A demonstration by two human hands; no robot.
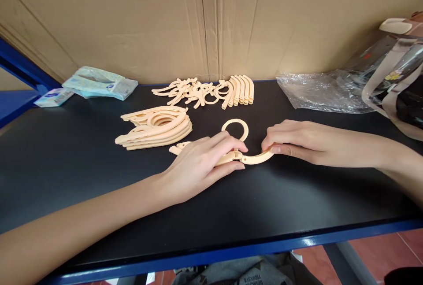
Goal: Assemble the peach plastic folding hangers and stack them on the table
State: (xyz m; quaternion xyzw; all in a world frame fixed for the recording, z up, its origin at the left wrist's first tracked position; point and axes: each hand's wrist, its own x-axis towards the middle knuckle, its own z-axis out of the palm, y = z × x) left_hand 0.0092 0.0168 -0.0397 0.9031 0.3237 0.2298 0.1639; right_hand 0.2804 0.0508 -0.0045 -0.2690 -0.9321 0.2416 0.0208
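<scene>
On the black tabletop, my left hand (205, 161) is closed around the body of a cream plastic folding hanger, its fingers covering most of the middle. The ring-shaped hook (245, 131) of this hanger sticks up behind the fingers. My right hand (294, 142) pinches the far end of a curved hanger arm (257, 159) between thumb and fingers. The other end of that arm meets the hanger body beside my left fingertips; whether it is joined there I cannot tell. To the left lies a stack of folded hangers (158, 131).
Loose hanger parts (198, 91) lie at the back, beside a row of curved arms (243, 91). Tissue packs (102, 83) are at the back left. A clear plastic bag (317, 91) and a strapped bottle (403, 64) stand right. Cardboard (132, 20) walls the rear; a blue edge (231, 247) runs in front.
</scene>
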